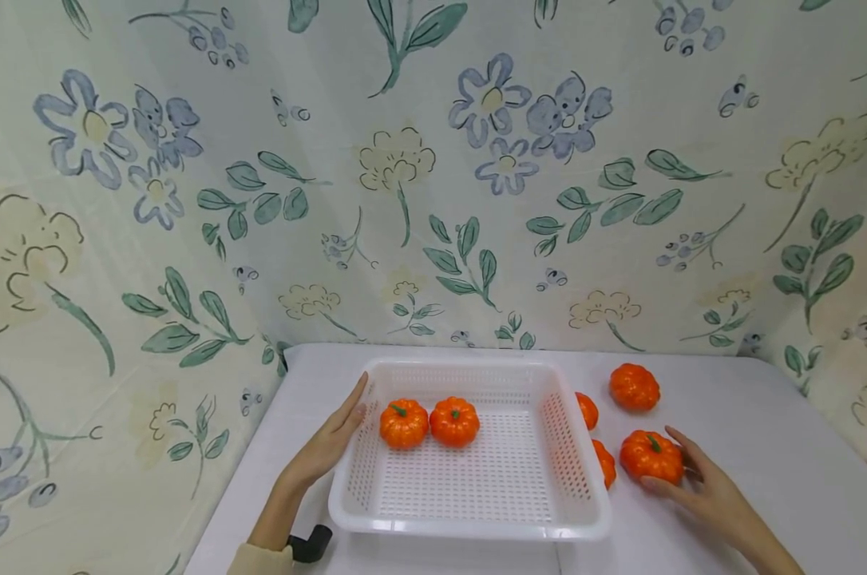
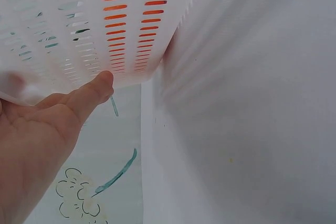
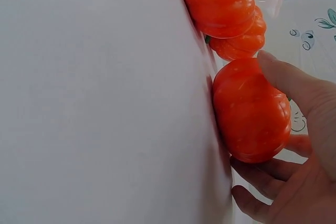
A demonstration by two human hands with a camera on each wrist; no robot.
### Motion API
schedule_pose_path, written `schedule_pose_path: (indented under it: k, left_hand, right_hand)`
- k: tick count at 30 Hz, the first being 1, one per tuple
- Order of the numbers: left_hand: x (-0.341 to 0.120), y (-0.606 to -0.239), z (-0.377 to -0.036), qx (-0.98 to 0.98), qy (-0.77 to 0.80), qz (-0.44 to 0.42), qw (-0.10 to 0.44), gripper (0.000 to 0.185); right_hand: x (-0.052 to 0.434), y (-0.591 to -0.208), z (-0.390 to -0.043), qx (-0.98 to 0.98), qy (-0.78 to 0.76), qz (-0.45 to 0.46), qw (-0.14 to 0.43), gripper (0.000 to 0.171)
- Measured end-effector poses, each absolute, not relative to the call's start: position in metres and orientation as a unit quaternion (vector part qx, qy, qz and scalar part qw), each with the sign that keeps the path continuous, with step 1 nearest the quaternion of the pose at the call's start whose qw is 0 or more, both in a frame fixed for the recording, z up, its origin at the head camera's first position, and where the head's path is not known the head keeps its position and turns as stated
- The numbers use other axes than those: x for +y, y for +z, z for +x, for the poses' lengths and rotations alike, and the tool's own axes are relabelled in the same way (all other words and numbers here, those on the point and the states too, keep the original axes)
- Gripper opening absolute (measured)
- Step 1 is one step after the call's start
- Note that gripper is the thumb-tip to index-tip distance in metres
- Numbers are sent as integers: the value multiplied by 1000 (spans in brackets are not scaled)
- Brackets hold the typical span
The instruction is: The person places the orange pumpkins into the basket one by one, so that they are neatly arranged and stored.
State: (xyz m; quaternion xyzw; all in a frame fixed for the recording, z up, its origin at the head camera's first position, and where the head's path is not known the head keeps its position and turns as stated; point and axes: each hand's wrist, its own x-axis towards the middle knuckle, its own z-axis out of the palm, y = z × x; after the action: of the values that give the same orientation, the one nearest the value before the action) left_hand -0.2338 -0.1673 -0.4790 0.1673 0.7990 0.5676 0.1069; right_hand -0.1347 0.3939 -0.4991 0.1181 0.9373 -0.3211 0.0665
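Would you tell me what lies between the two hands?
In the head view, the white basket with two pumpkins sits between the left hand and right hand.

No writing, label, brand, number or sign could be read anywhere in the three views. The cloth (image 1: 433, 176) behind the table carried only printed flowers and leaves, no letters. The white basket (image 1: 469, 523) showed plain slotted walls without a mark, and the orange pumpkins (image 1: 651, 456) bore no sticker or print. The white table (image 1: 764, 447) was unmarked too.
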Motion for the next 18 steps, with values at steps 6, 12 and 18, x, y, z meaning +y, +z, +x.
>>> schedule_pose_path:
  k: [6, 12, 18]
  left_hand:
    - [-166, -477, -234, 799, 568, 165, 110, 60]
    - [-166, -477, -235, 800, 565, 166, 110, 60]
    - [-167, -479, -235, 801, 564, 167, 113, 60]
  right_hand:
    - [394, -500, -136, 937, -324, 120, 49, 112]
    - [390, -487, -139, 936, -340, 85, -37, 97]
    - [370, -458, -150, 926, -359, 50, -102, 96]
